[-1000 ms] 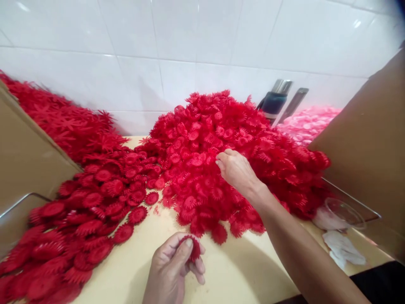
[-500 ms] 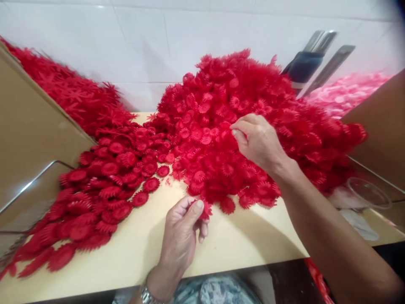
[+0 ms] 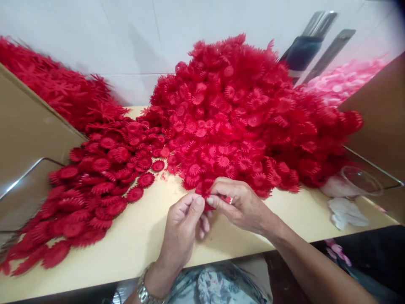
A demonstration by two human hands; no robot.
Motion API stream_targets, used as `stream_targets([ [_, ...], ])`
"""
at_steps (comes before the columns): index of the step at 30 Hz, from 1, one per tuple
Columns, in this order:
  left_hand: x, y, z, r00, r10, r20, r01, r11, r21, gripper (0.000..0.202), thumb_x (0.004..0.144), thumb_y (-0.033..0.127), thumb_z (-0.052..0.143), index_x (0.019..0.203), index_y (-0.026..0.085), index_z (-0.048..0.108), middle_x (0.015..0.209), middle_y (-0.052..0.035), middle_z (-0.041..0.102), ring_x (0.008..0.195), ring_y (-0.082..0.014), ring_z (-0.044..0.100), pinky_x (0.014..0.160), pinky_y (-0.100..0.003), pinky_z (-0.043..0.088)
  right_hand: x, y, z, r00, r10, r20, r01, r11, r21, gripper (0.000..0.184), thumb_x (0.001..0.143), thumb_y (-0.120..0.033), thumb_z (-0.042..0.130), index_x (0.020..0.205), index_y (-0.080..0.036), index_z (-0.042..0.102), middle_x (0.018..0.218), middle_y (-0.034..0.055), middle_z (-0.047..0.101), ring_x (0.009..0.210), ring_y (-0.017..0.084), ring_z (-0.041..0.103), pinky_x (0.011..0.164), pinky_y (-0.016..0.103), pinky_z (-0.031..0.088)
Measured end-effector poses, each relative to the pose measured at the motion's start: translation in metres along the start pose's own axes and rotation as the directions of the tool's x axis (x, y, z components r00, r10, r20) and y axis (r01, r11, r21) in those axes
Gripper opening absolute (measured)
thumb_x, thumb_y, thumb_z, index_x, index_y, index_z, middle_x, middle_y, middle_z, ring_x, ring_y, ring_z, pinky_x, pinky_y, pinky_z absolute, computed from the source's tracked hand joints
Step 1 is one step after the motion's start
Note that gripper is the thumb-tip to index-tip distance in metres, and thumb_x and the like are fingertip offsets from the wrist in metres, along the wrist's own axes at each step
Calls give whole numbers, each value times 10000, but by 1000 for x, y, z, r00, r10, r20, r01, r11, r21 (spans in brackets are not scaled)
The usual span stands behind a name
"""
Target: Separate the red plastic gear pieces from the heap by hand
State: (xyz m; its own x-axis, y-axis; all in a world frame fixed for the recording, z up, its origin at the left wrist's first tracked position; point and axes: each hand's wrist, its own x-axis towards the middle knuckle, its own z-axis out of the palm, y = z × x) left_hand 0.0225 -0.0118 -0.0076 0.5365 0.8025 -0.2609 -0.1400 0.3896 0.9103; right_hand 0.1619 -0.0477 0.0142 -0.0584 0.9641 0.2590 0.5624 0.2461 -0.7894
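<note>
My left hand (image 3: 182,221), with a metal watch (image 3: 146,291) at the wrist, has thumb and fingers pinched on a red fringed flower piece (image 3: 208,205). Right against it, my right hand (image 3: 242,204) is closed in a pinch, and some red shows between its fingers. My fingers largely cover these red bits, so their exact number and fit are hidden. Just beyond both hands rises a big heap of red fringed flower pieces (image 3: 221,114). Thicker red fringed discs (image 3: 101,164) lie piled on the table (image 3: 133,257) to the left.
Cardboard walls stand at the left (image 3: 28,109) and right (image 3: 376,109). Spiky red pieces (image 3: 63,88) are heaped at the back left, pink pieces (image 3: 344,80) at the back right. A clear plastic cup (image 3: 360,181) and white tissue (image 3: 348,213) sit at the right edge.
My right hand has come down from the middle of the red heap to meet my left hand, which stays in place holding its red piece. The view has shifted slightly.
</note>
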Motion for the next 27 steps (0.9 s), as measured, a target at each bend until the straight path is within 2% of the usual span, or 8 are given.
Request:
stream_targets([
  [5, -3, 0, -3, 1000, 20, 0, -20, 999, -25, 232, 751, 353, 620, 672, 137, 590, 582, -3, 585, 428, -108, 526, 365, -212, 434, -5, 1, 3, 977, 42, -211, -51, 998, -37, 224, 840, -165, 471, 618, -166, 503, 600, -9, 483, 570, 97, 454, 544, 218, 354],
  [8, -5, 3, -4, 998, 10, -55, -13, 999, -46, 239, 734, 349, 639, 635, 139, 582, 564, -7, 588, 424, -115, 530, 364, -214, 429, 3, 2, -7, 880, 81, -468, -119, 992, -52, 246, 862, -198, 435, 617, -187, 426, 573, -33, 394, 521, 92, 397, 503, 220, 323],
  [11, -4, 5, -5, 998, -6, -61, 2, 998, -66, 238, 719, 341, 659, 620, 133, 599, 540, -14, 586, 448, -119, 535, 409, -222, 448, 24, 9, -35, 775, -83, -627, -144, 942, -303, 250, 868, -191, 421, 619, -194, 401, 586, -26, 386, 536, 105, 394, 531, 235, 333],
  [14, -2, 8, -5, 999, -30, -12, 28, 992, -120, 215, 703, 338, 671, 661, 133, 626, 526, -20, 587, 474, -133, 545, 443, -238, 463, 52, 20, -65, 801, -242, -547, -255, 688, -679, 227, 860, -162, 411, 648, -167, 493, 677, 48, 507, 658, 161, 473, 626, 278, 372],
  [17, 1, 11, -4, 999, -48, 1, 47, 980, -193, 176, 701, 304, 665, 664, 136, 626, 533, -20, 586, 487, -138, 548, 442, -241, 460, 71, 30, -84, 879, -137, -457, -368, 414, -833, 212, 852, -153, 414, 748, -132, 597, 784, 114, 583, 758, 222, 507, 683, 320, 391],
  [19, 3, 13, -4, 998, -55, -15, 50, 974, -222, 147, 709, 274, 654, 661, 139, 620, 531, -13, 582, 482, -133, 543, 436, -234, 452, 74, 35, -88, 912, -62, -404, -360, 346, -866, 217, 843, -143, 419, 807, -123, 632, 810, 127, 604, 774, 235, 519, 699, 333, 402],
  [22, 6, 14, -3, 999, -36, -25, 29, 974, -223, 122, 714, 243, 647, 660, 140, 611, 519, -4, 580, 470, -126, 540, 426, -224, 443, 65, 35, -86, 917, -120, -381, -300, 423, -855, 233, 841, -147, 426, 900, -123, 650, 837, 121, 623, 799, 233, 538, 738, 340, 422],
  [27, 7, 12, 1, 998, 7, -68, -22, 974, -224, 168, 698, 249, 667, 606, 154, 564, 476, 22, 560, 428, -108, 517, 386, -195, 405, 36, 14, -63, 906, -246, -344, -52, 743, -668, 228, 865, -191, 441, 957, -146, 645, 871, 84, 645, 830, 191, 572, 775, 306, 451],
])
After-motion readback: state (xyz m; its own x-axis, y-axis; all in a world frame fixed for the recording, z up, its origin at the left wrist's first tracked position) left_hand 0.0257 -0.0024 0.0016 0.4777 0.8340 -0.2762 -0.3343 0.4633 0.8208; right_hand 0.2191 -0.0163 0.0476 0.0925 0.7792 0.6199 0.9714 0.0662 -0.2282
